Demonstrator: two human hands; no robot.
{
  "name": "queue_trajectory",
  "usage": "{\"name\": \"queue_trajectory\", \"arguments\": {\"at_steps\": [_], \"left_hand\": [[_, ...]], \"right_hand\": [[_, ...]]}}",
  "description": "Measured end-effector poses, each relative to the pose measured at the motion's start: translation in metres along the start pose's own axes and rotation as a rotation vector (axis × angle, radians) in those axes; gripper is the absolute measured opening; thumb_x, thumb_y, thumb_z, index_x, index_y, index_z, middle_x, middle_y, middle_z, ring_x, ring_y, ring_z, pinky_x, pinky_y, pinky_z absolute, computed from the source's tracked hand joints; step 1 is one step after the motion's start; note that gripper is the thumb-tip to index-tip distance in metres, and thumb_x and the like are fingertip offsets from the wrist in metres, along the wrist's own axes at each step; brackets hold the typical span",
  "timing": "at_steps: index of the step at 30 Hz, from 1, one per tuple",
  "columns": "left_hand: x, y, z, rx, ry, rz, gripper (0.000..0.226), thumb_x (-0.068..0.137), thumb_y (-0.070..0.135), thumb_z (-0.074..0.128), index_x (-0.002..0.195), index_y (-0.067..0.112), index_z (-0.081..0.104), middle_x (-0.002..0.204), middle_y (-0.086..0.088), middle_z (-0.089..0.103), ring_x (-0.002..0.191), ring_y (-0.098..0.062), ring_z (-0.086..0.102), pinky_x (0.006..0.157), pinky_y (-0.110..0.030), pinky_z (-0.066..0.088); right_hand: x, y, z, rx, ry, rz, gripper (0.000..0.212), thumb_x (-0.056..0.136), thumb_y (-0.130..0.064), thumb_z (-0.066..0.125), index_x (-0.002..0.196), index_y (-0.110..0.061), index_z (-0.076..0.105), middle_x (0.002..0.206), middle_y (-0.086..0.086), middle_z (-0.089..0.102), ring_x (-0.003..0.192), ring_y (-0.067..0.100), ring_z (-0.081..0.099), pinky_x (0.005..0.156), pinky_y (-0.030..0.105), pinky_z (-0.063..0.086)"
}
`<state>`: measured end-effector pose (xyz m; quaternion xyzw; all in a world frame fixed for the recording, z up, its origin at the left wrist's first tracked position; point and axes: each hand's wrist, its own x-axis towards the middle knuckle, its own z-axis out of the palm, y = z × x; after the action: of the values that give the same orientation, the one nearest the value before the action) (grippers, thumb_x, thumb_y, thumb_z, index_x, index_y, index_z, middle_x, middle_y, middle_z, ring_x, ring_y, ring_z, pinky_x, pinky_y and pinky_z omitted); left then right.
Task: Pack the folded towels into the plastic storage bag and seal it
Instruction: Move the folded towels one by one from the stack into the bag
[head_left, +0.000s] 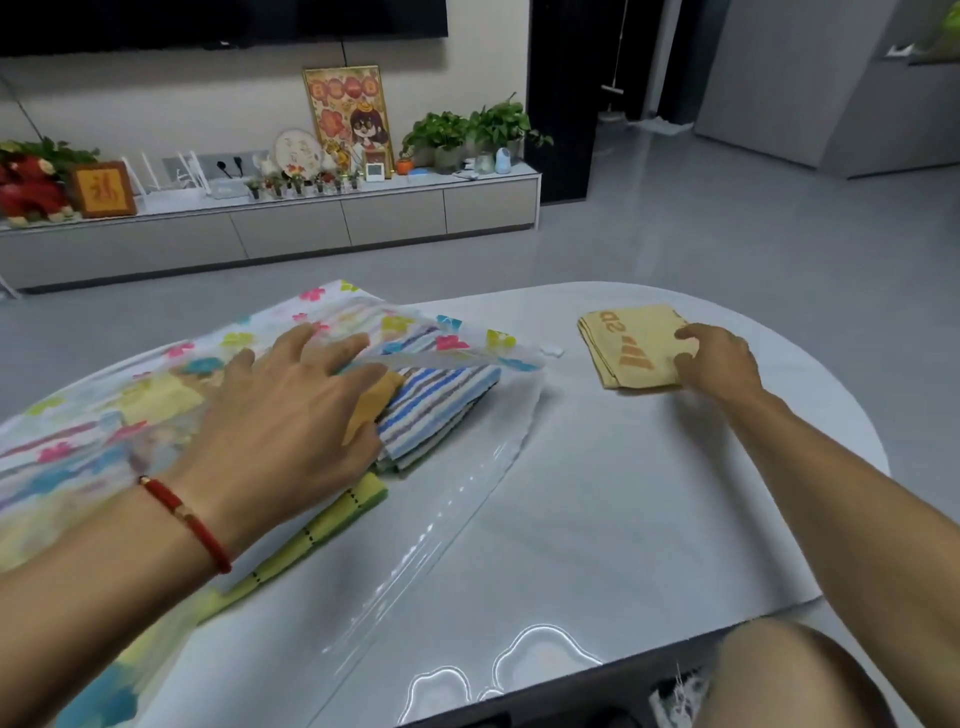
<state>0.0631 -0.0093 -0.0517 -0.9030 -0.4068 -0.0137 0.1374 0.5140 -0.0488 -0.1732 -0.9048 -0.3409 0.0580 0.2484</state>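
A flower-printed plastic storage bag (156, 358) lies on the left of the white table (623, 493), its clear mouth flap (467, 499) open toward the right. My left hand (291, 405) lifts the bag's upper layer and rests on the towels inside. A blue-and-white striped towel (441, 405) sticks out of the mouth, over an orange towel (371, 405) and a yellow-green towel (332, 525). At the far right my right hand (719, 364) grips the near edge of a folded yellow towel (631, 345) with orange print, lying flat on the table.
A small white clip (551, 349) lies between the bag and the yellow towel. My knee (789, 680) shows below the table's near edge. Beyond the table is grey floor and a low cabinet (332, 223) with plants and ornaments.
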Motion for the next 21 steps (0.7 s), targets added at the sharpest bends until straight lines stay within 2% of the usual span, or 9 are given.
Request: {"name": "queue_trajectory", "arguments": {"at_steps": [2, 4, 8, 10, 14, 16, 18, 19, 21], "left_hand": [[0.000, -0.001, 0.001, -0.008, 0.006, -0.008, 0.056, 0.085, 0.055, 0.044, 0.138, 0.037, 0.049, 0.154, 0.004, 0.040, 0.139, -0.035, 0.034, 0.099, -0.059, 0.043], [0.000, 0.000, 0.001, -0.037, 0.014, -0.028, 0.060, 0.082, 0.057, 0.036, 0.136, 0.036, 0.052, 0.152, 0.004, 0.044, 0.138, -0.036, 0.036, 0.100, -0.060, 0.042], [0.001, 0.001, 0.000, -0.049, 0.039, -0.053, 0.070, 0.077, 0.059, 0.026, 0.134, 0.035, 0.056, 0.149, 0.005, 0.047, 0.136, -0.034, 0.039, 0.097, -0.056, 0.044], [0.001, 0.001, -0.002, -0.048, 0.039, -0.058, 0.069, 0.077, 0.059, 0.026, 0.135, 0.035, 0.055, 0.149, 0.005, 0.048, 0.135, -0.034, 0.040, 0.095, -0.055, 0.045], [-0.008, -0.001, -0.003, -0.053, 0.029, -0.062, 0.067, 0.078, 0.061, 0.026, 0.134, 0.039, 0.054, 0.149, 0.004, 0.047, 0.132, -0.035, 0.041, 0.091, -0.053, 0.046], [-0.017, -0.003, -0.004, -0.036, -0.004, -0.065, 0.055, 0.083, 0.058, 0.036, 0.133, 0.043, 0.053, 0.151, 0.004, 0.043, 0.135, -0.034, 0.037, 0.093, -0.054, 0.045], [-0.029, -0.010, -0.006, -0.026, -0.026, -0.074, 0.046, 0.085, 0.055, 0.045, 0.128, 0.046, 0.056, 0.153, 0.003, 0.040, 0.137, -0.034, 0.034, 0.096, -0.054, 0.043], [-0.035, -0.014, -0.008, -0.032, -0.029, -0.088, 0.042, 0.085, 0.055, 0.047, 0.124, 0.046, 0.059, 0.153, 0.003, 0.041, 0.137, -0.034, 0.033, 0.097, -0.055, 0.044], [-0.051, -0.021, -0.012, -0.042, -0.039, -0.115, 0.039, 0.085, 0.056, 0.048, 0.119, 0.045, 0.062, 0.153, 0.002, 0.040, 0.136, -0.035, 0.034, 0.097, -0.055, 0.045]], "right_hand": [[0.022, 0.002, 0.011, 0.002, -0.060, 0.094, 0.052, 0.101, -0.024, 0.052, 0.151, -0.012, 0.043, 0.150, 0.023, 0.043, 0.135, 0.043, 0.044, 0.109, 0.048, 0.039], [0.035, 0.001, 0.024, -0.002, -0.094, 0.197, 0.055, 0.103, -0.034, 0.047, 0.151, -0.009, 0.034, 0.148, 0.026, 0.040, 0.136, 0.046, 0.040, 0.111, 0.052, 0.036], [0.050, 0.002, 0.034, 0.014, -0.006, 0.283, 0.054, 0.095, -0.020, 0.060, 0.143, -0.011, 0.037, 0.140, 0.024, 0.051, 0.131, 0.044, 0.045, 0.108, 0.051, 0.034], [0.051, 0.003, 0.029, 0.095, -0.054, 0.288, 0.062, 0.089, -0.014, 0.068, 0.142, -0.015, 0.036, 0.137, 0.021, 0.052, 0.124, 0.042, 0.052, 0.104, 0.048, 0.041], [0.026, 0.006, 0.008, 0.402, -0.229, 0.291, 0.074, 0.082, -0.010, 0.081, 0.143, -0.022, 0.040, 0.122, 0.011, 0.054, 0.093, 0.027, 0.060, 0.074, 0.034, 0.049], [0.000, 0.008, -0.008, 0.629, -0.350, 0.324, 0.058, 0.086, -0.004, 0.074, 0.137, -0.021, 0.050, 0.105, 0.009, 0.064, 0.076, 0.023, 0.064, 0.059, 0.030, 0.052], [-0.034, 0.009, -0.023, 0.883, -0.520, 0.389, 0.038, 0.092, -0.002, 0.063, 0.125, -0.020, 0.059, 0.085, 0.007, 0.072, 0.062, 0.019, 0.069, 0.051, 0.027, 0.056], [-0.051, 0.009, -0.030, 1.008, -0.591, 0.414, 0.037, 0.094, -0.003, 0.061, 0.127, -0.020, 0.062, 0.085, 0.006, 0.072, 0.060, 0.017, 0.069, 0.051, 0.027, 0.057], [-0.089, 0.010, -0.043, 1.170, -0.711, 0.423, 0.046, 0.088, -0.003, 0.063, 0.133, -0.015, 0.066, 0.108, 0.009, 0.071, 0.072, 0.017, 0.069, 0.062, 0.032, 0.060]]}}
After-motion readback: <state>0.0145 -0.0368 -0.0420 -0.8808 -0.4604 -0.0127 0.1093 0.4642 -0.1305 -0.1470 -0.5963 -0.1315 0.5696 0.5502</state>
